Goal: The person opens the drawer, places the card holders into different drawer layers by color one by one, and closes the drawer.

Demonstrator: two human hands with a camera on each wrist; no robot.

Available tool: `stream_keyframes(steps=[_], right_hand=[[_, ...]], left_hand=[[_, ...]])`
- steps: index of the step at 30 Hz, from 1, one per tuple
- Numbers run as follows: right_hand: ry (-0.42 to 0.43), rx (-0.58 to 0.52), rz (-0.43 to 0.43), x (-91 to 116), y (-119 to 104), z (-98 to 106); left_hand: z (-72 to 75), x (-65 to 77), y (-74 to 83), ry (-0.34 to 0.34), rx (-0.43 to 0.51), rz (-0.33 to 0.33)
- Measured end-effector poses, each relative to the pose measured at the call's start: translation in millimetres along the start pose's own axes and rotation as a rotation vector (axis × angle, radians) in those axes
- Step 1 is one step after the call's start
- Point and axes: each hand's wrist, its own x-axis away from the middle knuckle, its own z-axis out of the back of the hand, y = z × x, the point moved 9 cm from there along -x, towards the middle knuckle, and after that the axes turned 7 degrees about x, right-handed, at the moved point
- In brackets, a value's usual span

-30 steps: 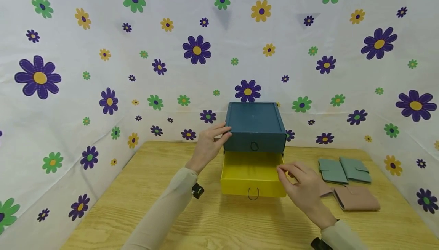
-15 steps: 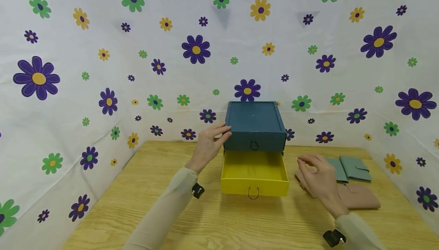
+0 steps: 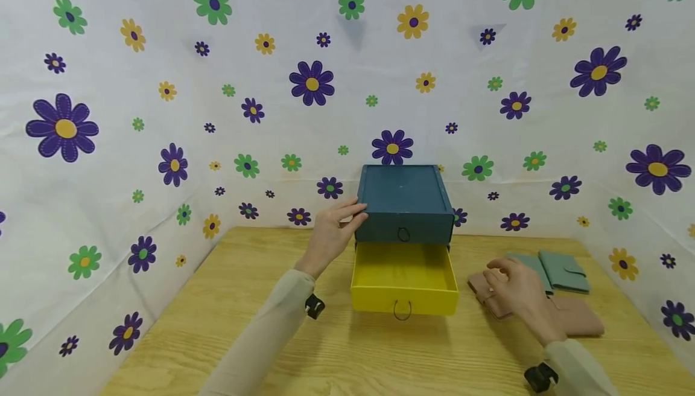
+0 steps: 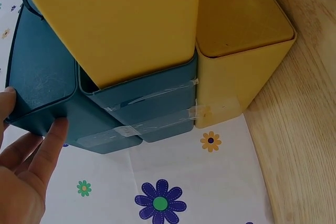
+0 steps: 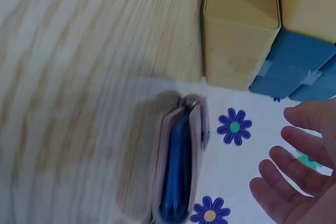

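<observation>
My left hand (image 3: 328,233) rests at the front left corner of a dark blue drawer box (image 3: 404,188), fingertips on its edge and side. Below that box, a yellow drawer (image 3: 380,300) stands pulled out, and its visible floor holds nothing. To the right, my right hand (image 3: 518,290) hovers with loosely bent fingers above a pink snap-strap wallet (image 3: 480,290), partly covering it in the head view. The right wrist view shows those fingers (image 5: 278,161) holding nothing, beside the pink wallet (image 5: 198,129) with blue lining inside.
A second pink wallet (image 3: 581,316) lies to the right, with two green wallets (image 3: 564,272) behind. Beneath the pulled-out drawer sits a closed yellow drawer box (image 4: 226,85), taped to the blue ones. A flowered cloth (image 3: 244,136) surrounds the wooden table (image 3: 260,335).
My right hand has left the yellow drawer's right edge and moved right, over the pink wallet. The left hand and the drawer stay in place.
</observation>
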Motion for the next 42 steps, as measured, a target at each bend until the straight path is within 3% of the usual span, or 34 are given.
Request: stream_keyframes(steps=[6, 13, 21, 28, 35, 42], right_hand=[[-0.155, 0.019, -0.039, 4.6, 13.2, -9.7], [-0.277, 0.052, -0.047, 8.3, 24.8, -20.0], [-0.505, 0.048, -0.132, 16.9, 38.7, -40.6], [-0.527, 0.111, -0.141, 18.6, 38.5, -45.5], [-0.468, 0.073, -0.010, 18.6, 20.1, -47.1], [-0.457, 0.072, 0.022, 19.5, 16.2, -49.8]], left_hand=[[1.2, 1.0, 0.0, 0.012, -0.007, -0.005], [-0.2, 0.1, 0.9, 0.003, -0.011, -0.004], [0.3, 0.7, 0.9, 0.012, -0.009, -0.013], [0.0, 0.0, 1.4, 0.004, -0.023, -0.015], [-0.3, 0.6, -0.4, -0.006, -0.037, 0.005], [-0.2, -0.3, 1.7, -0.015, -0.038, 0.010]])
